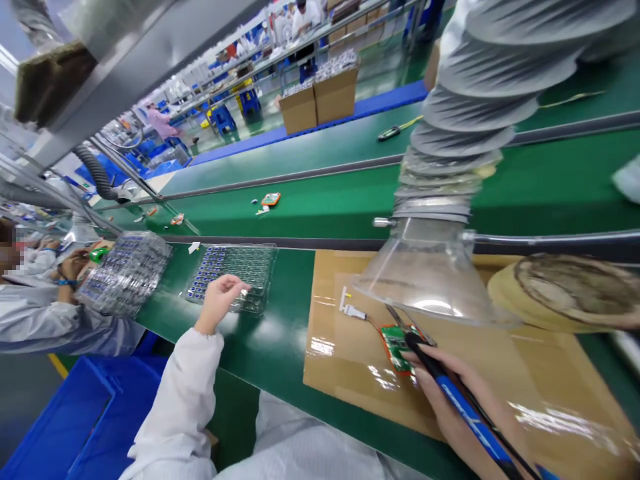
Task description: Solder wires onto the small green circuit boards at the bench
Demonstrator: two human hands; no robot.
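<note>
My right hand is wrapped round a blue and black soldering iron, its metal end pointing away from me over a green circuit board with an orange rim. Part of that board is hidden by the iron and fingers. A thin wire leads from the board to a small white part on the brown mat. To the left, my left hand is above a clear plastic tray with rows of small blue and white pieces. Its thumb and fingers are pinched together; anything between them is too small to make out.
A clear fume hood on a grey hose hangs close over the brown mat. A round tan object lies at right. Another orange-rimmed board lies on the green conveyor. A co-worker's sleeve and stacked trays are at left.
</note>
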